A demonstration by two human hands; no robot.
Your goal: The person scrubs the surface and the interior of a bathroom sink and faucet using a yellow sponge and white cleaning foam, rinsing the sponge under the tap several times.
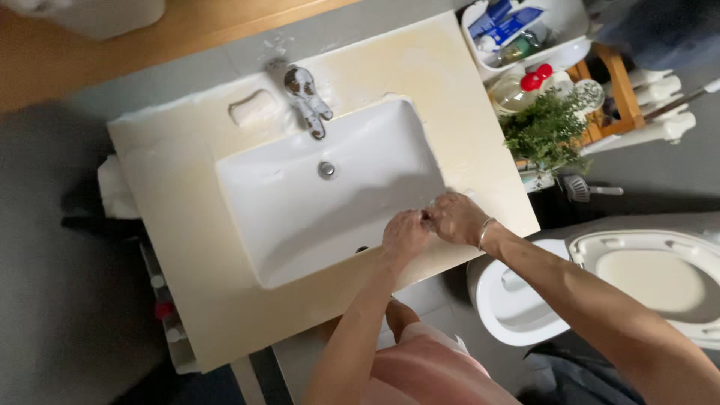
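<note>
both hands met over the front right corner of the sink (300,217): the left hand (403,234) and the right hand (455,217) were pressed fingertip to fingertip, curled shut against each other, and whether some small thing sat between them could not be told. a thin bangle (484,232) circled the right wrist.

going left to right: a pale bar of soap (253,108) lay on the counter (187,247) behind the sink, just left of the tap (306,97). no water could be seen running from the tap, and the drain (326,169) in the middle of the sink showed bare. the hands came next, then a green plant (546,133) and a white tray of tubes (517,30) past the counter's right end, and a toilet (600,292) with its lid up at lower right.

as a judgement, the washing looked midway: hands rubbing together, soap already put down, rinsing and drying not yet done.
</note>
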